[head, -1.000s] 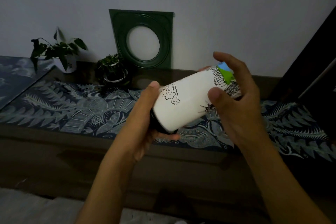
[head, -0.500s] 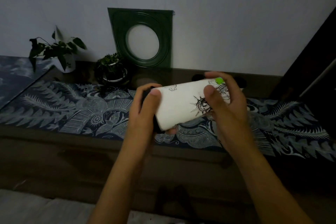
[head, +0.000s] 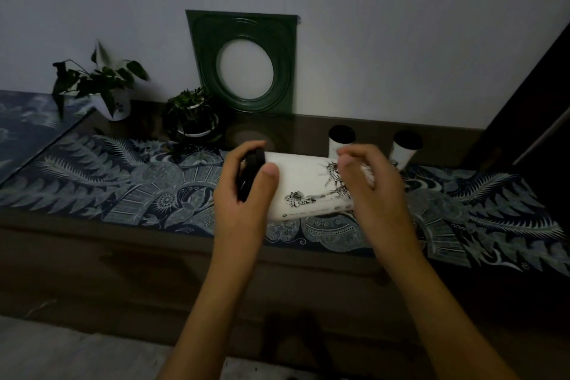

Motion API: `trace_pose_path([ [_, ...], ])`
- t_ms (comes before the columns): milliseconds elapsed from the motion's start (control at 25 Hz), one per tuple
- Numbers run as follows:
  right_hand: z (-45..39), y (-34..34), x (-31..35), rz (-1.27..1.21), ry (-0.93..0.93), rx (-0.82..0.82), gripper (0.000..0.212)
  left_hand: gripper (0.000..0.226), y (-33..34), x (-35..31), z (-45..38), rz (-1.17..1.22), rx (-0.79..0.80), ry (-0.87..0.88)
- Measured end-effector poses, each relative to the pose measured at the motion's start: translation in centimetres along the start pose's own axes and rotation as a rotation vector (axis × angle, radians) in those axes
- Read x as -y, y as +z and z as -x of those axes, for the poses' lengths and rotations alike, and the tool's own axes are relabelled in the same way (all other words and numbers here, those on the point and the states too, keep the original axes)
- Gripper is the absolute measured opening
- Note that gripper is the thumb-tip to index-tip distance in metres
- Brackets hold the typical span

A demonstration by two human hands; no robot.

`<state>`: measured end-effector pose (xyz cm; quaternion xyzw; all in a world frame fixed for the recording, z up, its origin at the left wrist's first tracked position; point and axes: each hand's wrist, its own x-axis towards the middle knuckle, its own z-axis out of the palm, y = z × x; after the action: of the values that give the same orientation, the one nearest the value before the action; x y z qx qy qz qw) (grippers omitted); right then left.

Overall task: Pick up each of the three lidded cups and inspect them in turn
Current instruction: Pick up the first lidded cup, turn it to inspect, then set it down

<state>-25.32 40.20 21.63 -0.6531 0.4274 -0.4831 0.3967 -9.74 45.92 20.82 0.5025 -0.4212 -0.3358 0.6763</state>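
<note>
I hold a white paper cup (head: 303, 185) with black line drawings on its side, lying sideways above the counter. My left hand (head: 246, 194) grips its black-lidded end at the left. My right hand (head: 370, 191) wraps the other end at the right, hiding the base. Two more white cups with black lids, one (head: 340, 140) and another (head: 405, 146), stand upright at the back of the counter, just behind my right hand.
A brown counter (head: 123, 244) carries a dark blue patterned runner (head: 92, 188). Two potted plants, one (head: 105, 86) and a smaller one (head: 192, 116), stand at the back left. A green square frame (head: 243, 62) leans on the wall. A dark door edge (head: 539, 95) is at right.
The held cup has come down and levelled out, from tilted up in front of the wall to horizontal just above the counter. It has also turned, showing different drawings. The two standing cups are now visible.
</note>
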Motion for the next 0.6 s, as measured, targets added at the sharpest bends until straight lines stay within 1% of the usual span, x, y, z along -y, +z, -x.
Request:
trace_pose_path([
  [80,0.1,0.0,-0.1,0.381,-0.239,0.041,0.030,0.047,-0.3,0.6,-0.3,0.099,-0.007,-0.184],
  [120,0.1,0.1,-0.2,0.488,-0.321,0.042,0.034,0.053,-0.5,0.8,-0.2,0.131,0.003,-0.239],
  [160,0.1,0.2,-0.2,0.525,-0.359,0.031,0.034,0.057,-0.7,1.0,-0.2,0.151,0.012,-0.255],
  [200,0.0,0.2,-0.2,0.499,-0.350,0.022,0.031,0.062,-0.9,1.1,-0.1,0.175,0.027,-0.248],
  [280,-0.2,0.1,-0.1,0.291,-0.208,0.032,0.021,0.082,-1.0,1.4,0.0,0.220,0.058,-0.222],
  [320,-0.3,0.2,-0.2,0.209,-0.125,0.041,0.020,0.092,-1.1,1.6,0.0,0.238,0.063,-0.218],
  [360,-0.3,0.3,-0.6,0.210,-0.090,0.048,0.025,0.094,-1.1,1.9,0.1,0.242,0.049,-0.217],
  [400,-0.2,0.6,-1.0,0.297,-0.095,0.049,0.029,0.088,-1.1,2.3,0.1,0.223,0.013,-0.213],
  [480,0.1,1.5,-2.3,0.595,-0.175,0.048,0.032,0.067,-0.6,3.0,0.4,0.136,-0.054,-0.188],
  [520,0.3,2.1,-2.8,0.662,-0.200,0.075,0.039,0.061,-0.4,3.2,0.5,0.066,-0.068,-0.161],
  [560,0.6,2.8,-3.0,0.620,-0.182,0.130,0.046,0.061,-0.3,3.5,0.6,-0.016,-0.070,-0.125],
  [600,1.0,3.5,-3.1,0.518,-0.144,0.177,0.051,0.065,-0.3,3.8,0.6,-0.103,-0.062,-0.087],
])
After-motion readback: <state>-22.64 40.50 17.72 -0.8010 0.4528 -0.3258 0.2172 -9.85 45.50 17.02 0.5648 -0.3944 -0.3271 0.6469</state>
